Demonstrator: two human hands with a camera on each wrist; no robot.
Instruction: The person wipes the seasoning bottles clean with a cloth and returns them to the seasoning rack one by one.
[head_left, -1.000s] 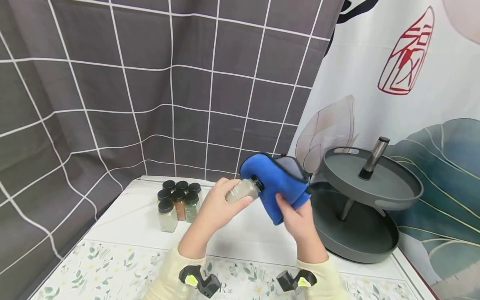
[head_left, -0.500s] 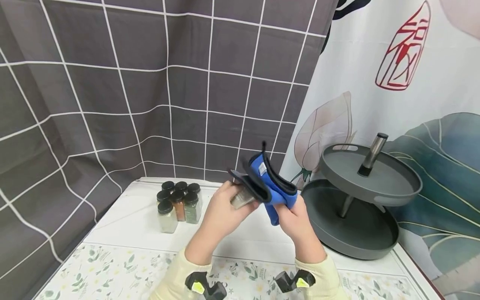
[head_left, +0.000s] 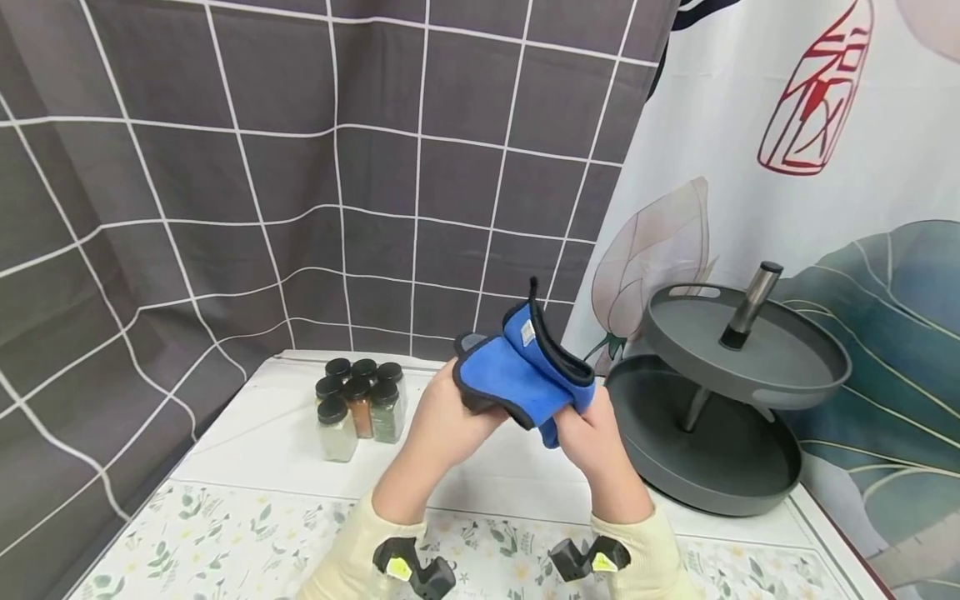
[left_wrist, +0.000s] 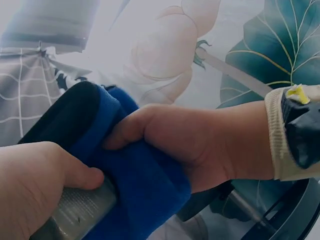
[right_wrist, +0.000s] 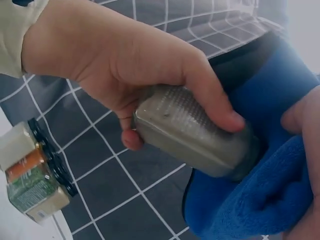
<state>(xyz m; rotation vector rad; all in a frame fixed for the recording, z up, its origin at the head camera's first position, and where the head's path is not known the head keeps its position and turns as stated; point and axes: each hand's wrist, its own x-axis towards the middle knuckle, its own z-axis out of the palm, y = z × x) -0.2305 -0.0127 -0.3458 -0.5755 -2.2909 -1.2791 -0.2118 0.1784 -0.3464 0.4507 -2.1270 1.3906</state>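
One square-sided jar (right_wrist: 190,130) with pale greyish contents is in my left hand (head_left: 444,412), at the left side of the blue cloth (head_left: 510,371). My thumb lies along the jar's printed face and my fingers curl round behind it, so that grip is narrow. The jar is tilted, and the end away from my palm touches the cloth, with folds about it; that end is partly hidden, so I cannot tell how its lid sits. From my head the cloth covers the jar; the two wrist views show it.

My right hand (head_left: 588,429) grips the cloth at its right side, thumb pressed on the blue face. The jar therefore lies between my hands, held by the left. The cloth is folded, black-edged, with a small white label (head_left: 528,332), and I hold it above the white tabletop (head_left: 480,475).

Left of the cloth, well apart, seven black-lidded jars (head_left: 361,417) stand close together; one shows pale contents, one reddish brown, one green. Right of the cloth stands a dark grey two-tier tray (head_left: 787,354) with a metal post. Beyond the cloth hangs a grey curtain (head_left: 300,183) with white grid lines. Nearer me than the cloth, a flowered sheet (head_left: 225,533) lies under my cream sleeves (head_left: 356,550).
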